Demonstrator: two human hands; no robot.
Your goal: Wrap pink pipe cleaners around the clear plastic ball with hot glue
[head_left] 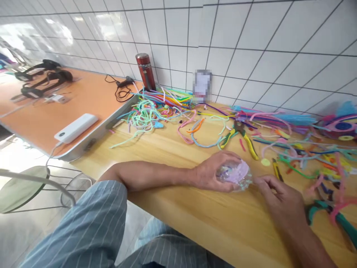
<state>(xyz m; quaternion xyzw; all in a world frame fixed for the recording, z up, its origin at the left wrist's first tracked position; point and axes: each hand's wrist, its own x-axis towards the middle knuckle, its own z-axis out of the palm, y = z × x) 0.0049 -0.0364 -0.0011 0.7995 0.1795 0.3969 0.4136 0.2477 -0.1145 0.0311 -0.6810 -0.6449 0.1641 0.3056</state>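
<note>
My left hand (209,174) is wrapped round a clear, rounded plastic container (233,173) with a lilac patch and small bluish bits on it. It holds the container just above the wooden table (178,212). Just to the right, the thumb and index finger of my right hand (281,199) are pinched together, close to the container's rim. Whatever may be between those fingertips is too small to make out. Beyond my hands lie pliers with yellow handles (252,146) and a yellow and black cutter knife (277,170). Green-handled pliers (320,206) lie beside my right wrist.
Tangled pale green pipe cleaners (146,113) and colourful bundles lie along the tiled wall. A red thermos (145,72) and a blurred-out phone (202,86) stand there. An orange table (83,95) at left bears a white power bank (76,128), cables and black headsets (46,80).
</note>
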